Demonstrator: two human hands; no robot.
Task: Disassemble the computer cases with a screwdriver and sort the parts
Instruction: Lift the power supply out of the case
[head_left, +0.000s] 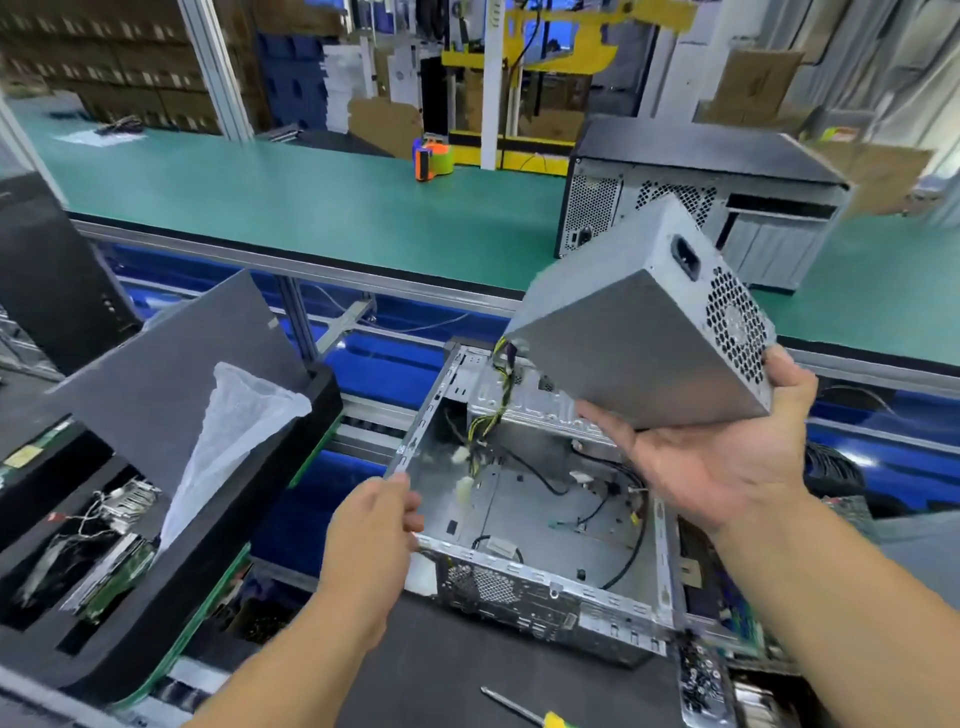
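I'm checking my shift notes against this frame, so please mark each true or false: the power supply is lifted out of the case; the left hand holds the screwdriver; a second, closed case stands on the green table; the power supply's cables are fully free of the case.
1. True: the right hand holds the power supply above the open case.
2. False: the left hand grips the case's edge; the screwdriver lies on the mat.
3. True: the second case stands on the green table.
4. False: the cables hang down into the case.

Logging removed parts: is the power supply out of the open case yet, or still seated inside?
Out. The right hand holds the power supply tilted above the open case; its cables hang into the case.
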